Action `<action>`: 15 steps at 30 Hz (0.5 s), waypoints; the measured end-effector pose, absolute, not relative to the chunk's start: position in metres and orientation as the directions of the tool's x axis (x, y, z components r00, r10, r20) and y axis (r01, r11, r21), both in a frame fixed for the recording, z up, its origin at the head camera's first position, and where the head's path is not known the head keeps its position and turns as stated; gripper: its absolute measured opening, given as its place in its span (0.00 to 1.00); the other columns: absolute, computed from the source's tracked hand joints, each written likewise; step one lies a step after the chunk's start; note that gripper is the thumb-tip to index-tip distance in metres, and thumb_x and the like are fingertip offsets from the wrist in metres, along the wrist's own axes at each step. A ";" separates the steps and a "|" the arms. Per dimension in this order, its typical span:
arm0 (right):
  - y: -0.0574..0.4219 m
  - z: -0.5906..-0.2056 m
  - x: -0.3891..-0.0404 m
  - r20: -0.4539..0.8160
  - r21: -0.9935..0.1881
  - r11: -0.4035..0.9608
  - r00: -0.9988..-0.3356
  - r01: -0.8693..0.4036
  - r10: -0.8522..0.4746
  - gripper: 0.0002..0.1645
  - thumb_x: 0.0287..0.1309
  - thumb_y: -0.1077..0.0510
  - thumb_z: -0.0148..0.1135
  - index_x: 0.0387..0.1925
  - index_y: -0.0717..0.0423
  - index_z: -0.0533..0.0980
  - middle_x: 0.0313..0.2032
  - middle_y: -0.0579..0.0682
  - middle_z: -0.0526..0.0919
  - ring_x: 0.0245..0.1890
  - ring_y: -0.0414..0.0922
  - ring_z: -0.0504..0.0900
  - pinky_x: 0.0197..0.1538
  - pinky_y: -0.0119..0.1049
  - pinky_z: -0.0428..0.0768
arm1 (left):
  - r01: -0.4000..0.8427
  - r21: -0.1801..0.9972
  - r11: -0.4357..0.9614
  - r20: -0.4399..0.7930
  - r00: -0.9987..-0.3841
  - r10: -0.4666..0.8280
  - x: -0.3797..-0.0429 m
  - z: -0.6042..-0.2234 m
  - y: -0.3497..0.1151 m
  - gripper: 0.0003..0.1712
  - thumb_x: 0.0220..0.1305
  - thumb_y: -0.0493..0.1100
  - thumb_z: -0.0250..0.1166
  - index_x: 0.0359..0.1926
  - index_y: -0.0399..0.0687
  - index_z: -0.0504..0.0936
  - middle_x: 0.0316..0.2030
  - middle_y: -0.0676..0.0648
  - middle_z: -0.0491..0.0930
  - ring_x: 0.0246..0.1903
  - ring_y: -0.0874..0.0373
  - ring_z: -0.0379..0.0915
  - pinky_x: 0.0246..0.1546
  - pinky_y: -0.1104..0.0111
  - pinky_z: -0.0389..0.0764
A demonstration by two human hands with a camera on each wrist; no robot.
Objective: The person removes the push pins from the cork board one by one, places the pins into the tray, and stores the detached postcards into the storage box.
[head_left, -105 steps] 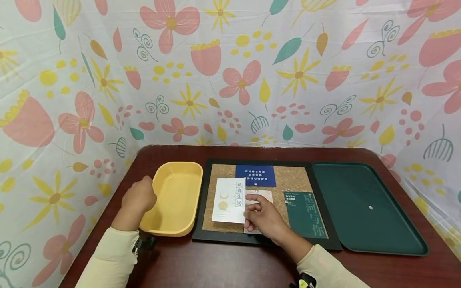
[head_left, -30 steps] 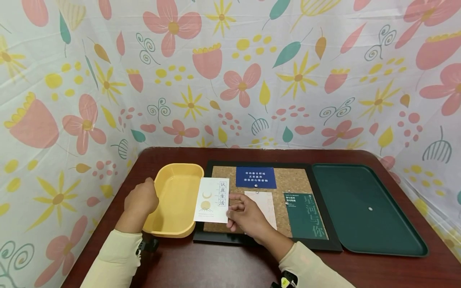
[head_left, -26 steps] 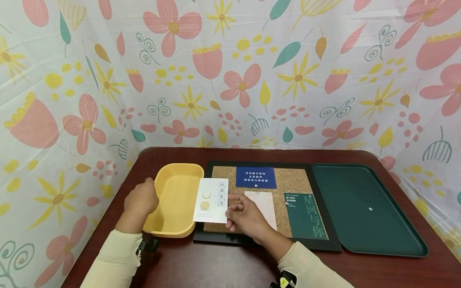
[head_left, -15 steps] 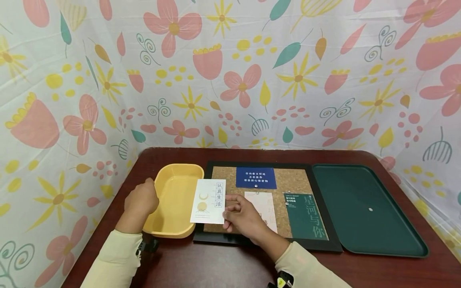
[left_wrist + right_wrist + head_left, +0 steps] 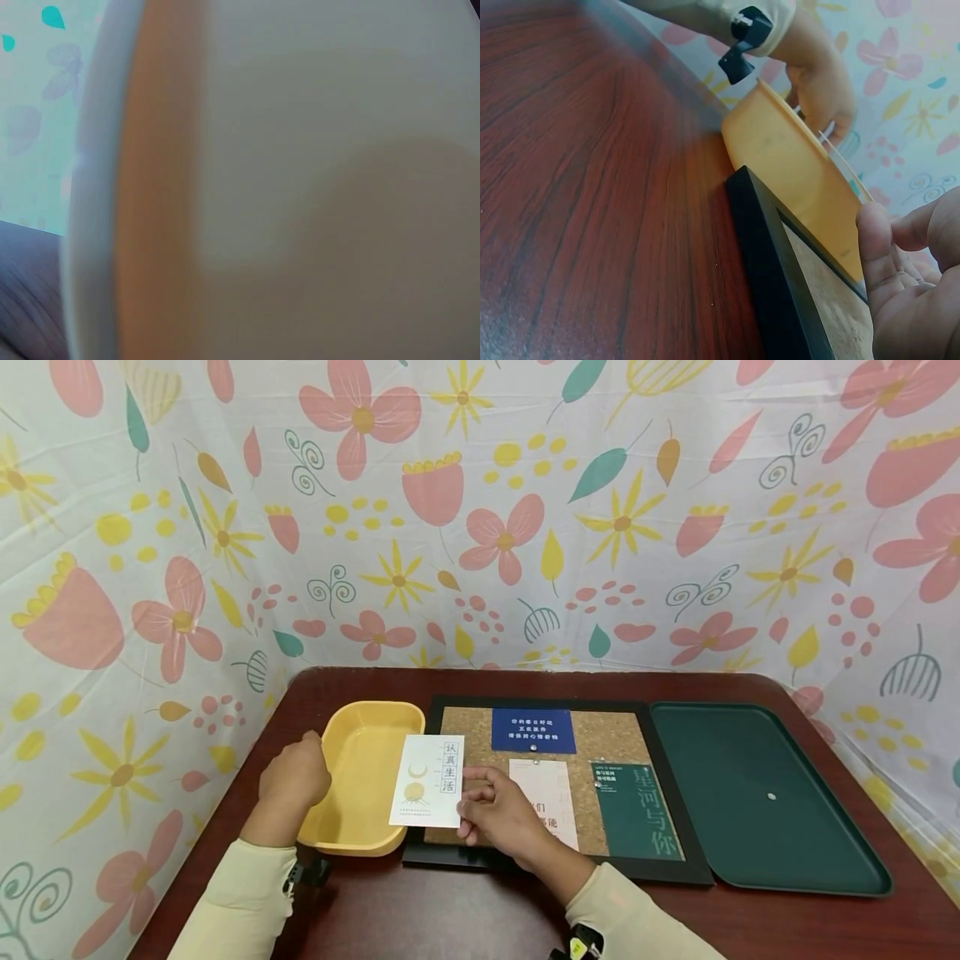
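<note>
My right hand (image 5: 504, 817) pinches a white postcard (image 5: 408, 777) by its right edge, between thumb and fingers. Printed with a moon design and Chinese characters, the card overlaps the right rim of a yellow plastic bin (image 5: 356, 760) and the left frame of a corkboard (image 5: 480, 735). My left hand (image 5: 295, 787) grips the bin's left rim with curled fingers. In the right wrist view the card appears nearly edge-on beyond my right thumb (image 5: 875, 244), and the left hand (image 5: 825, 90) is at the bin's far rim. The left wrist view is filled by the blurred bin wall (image 5: 157, 187).
Pinned to the corkboard are a blue card (image 5: 517, 720), a pale pink card (image 5: 551, 793) and a green card (image 5: 637, 818). A dark green tray (image 5: 727, 752) stands at the right with one silver pushpin (image 5: 771, 797) in it. A flowered curtain (image 5: 480, 527) hangs behind the table (image 5: 450, 910).
My right hand has carried the white postcard leftward from over the corkboard to the bin's right rim, uncovering the pink card. The left hand stays at the bin's left rim.
</note>
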State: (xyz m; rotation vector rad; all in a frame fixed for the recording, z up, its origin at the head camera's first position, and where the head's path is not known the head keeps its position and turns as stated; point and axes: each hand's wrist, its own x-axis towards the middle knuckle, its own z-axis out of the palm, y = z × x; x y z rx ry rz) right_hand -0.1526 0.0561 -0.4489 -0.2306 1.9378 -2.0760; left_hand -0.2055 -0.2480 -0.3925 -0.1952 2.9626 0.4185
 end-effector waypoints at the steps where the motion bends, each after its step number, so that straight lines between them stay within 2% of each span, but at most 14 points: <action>1: 0.056 -0.449 -0.153 -0.080 -0.994 -0.051 -0.944 0.101 -0.319 0.31 0.65 0.72 0.60 0.68 0.68 0.64 0.41 0.62 0.80 0.24 0.46 0.82 0.27 0.34 0.81 | -0.148 0.265 0.953 -0.159 -0.981 -0.108 -0.206 -0.393 -0.248 0.30 0.70 0.31 0.56 0.69 0.26 0.62 0.43 0.29 0.80 0.37 0.37 0.80 0.29 0.49 0.79; 15: 0.050 -0.452 -0.153 -0.071 -0.994 -0.058 -0.943 0.095 -0.326 0.32 0.66 0.69 0.61 0.69 0.68 0.63 0.40 0.60 0.82 0.24 0.46 0.82 0.27 0.36 0.82 | -0.149 0.255 0.955 -0.165 -0.980 -0.109 -0.207 -0.393 -0.249 0.31 0.70 0.31 0.57 0.71 0.26 0.61 0.45 0.28 0.80 0.38 0.36 0.80 0.30 0.49 0.79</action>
